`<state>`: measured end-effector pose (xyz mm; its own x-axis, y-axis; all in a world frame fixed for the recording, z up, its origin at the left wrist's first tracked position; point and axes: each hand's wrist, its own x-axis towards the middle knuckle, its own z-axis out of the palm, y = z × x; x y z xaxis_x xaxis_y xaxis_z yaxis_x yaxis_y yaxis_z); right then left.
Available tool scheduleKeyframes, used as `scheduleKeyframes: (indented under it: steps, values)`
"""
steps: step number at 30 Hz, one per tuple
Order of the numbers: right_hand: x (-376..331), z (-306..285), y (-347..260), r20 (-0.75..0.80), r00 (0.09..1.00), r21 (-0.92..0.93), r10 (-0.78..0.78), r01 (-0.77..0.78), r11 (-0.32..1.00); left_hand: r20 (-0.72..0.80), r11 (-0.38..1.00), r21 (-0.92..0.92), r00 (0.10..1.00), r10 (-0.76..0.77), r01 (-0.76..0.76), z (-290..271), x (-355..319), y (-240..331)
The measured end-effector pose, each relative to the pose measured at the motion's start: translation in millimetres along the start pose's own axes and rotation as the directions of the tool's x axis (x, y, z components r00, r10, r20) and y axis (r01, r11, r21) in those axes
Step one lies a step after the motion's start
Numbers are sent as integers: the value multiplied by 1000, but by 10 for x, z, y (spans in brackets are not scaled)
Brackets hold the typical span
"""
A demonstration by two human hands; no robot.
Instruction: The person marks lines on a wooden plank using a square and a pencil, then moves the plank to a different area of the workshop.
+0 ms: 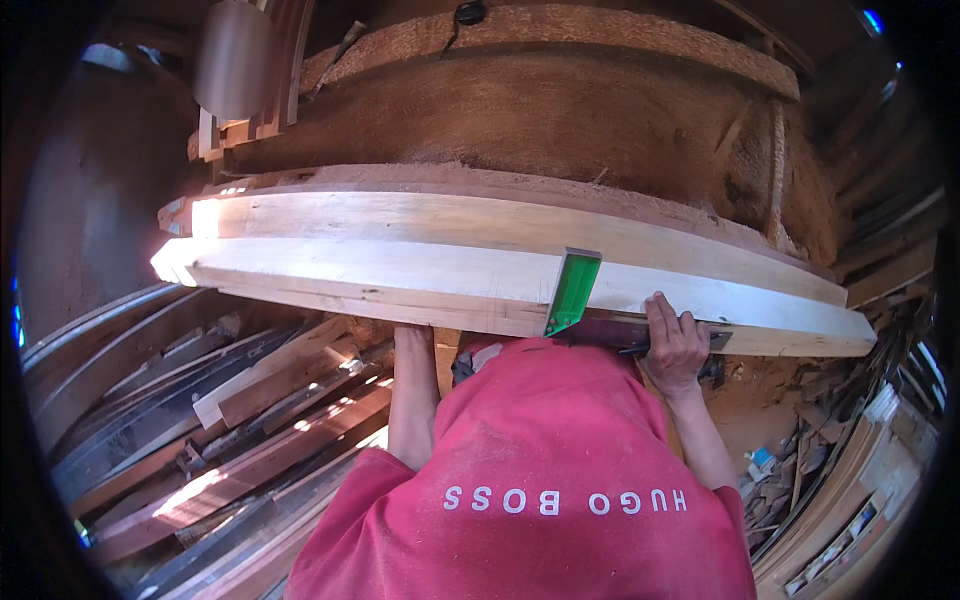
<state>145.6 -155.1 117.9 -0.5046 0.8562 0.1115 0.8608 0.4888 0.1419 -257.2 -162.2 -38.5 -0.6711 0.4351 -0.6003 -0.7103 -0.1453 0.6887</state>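
Note:
A long pale wooden beam (420,262) runs across in front of me, beside a second plank behind it. A try square with a green stock (574,290) rests against the beam, the stock slanting over its upper face. Its dark blade (610,332) stretches right along the near side. My right hand (676,345) grips the blade and the beam's near edge, its index finger reaching onto the top face; the thumb is hidden. On the left, my left forearm (411,385) goes up to the beam's near side, where the hand itself is hidden beneath.
Long boards and offcuts (250,440) are stacked at the left. Scrap wood (820,440) lies at the right. A sawdust-covered surface (520,120) spreads beyond the planks, bordered by a rough beam (560,30). A blurred cylindrical object (236,60) shows at the upper left.

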Motion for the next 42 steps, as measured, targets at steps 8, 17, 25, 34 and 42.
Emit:
scheduleKeyframes:
  steps: [8,17,25,34,42]
  values:
    - [-64,-507,-432,-51,999,168,5,4,986,160,980,84,973,164,-179,-399,-345,749]
    - [-444,-767,-1433,16,998,446,-54,41,894,706,898,-425,663,250,113,-1159,-605,2199]
    - [-639,-815,-2182,-136,977,601,-167,215,770,649,898,-430,658,381,-97,-1821,-1191,3222]
    - [-471,-672,-2625,-248,916,714,-315,392,580,651,877,-347,587,481,-333,-2316,-2059,4180]
    - [32,-521,-3373,-384,743,816,-548,551,174,535,616,-188,446,718,-765,-2561,-3280,4478]
